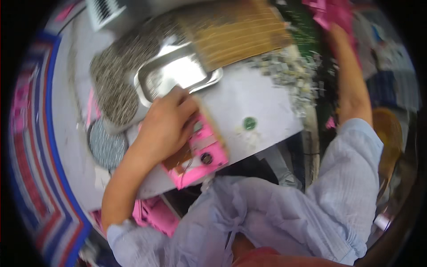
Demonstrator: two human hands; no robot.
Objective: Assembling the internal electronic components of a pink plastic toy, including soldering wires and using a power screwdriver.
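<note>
Left grip (165, 120) over pink casing (213, 151), right grip (333, 31) by blurred pieces (341, 12); closure, hold unclear

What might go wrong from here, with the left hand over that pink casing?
The pink casing sits at the near edge of the white table, so a nudge toward the body might tip it off.

The left hand reaches close to the metal tray; a knock could shift the tray.

The heap of thin metal pieces lies loose beside that tray, so a bump there might scatter some.
</note>
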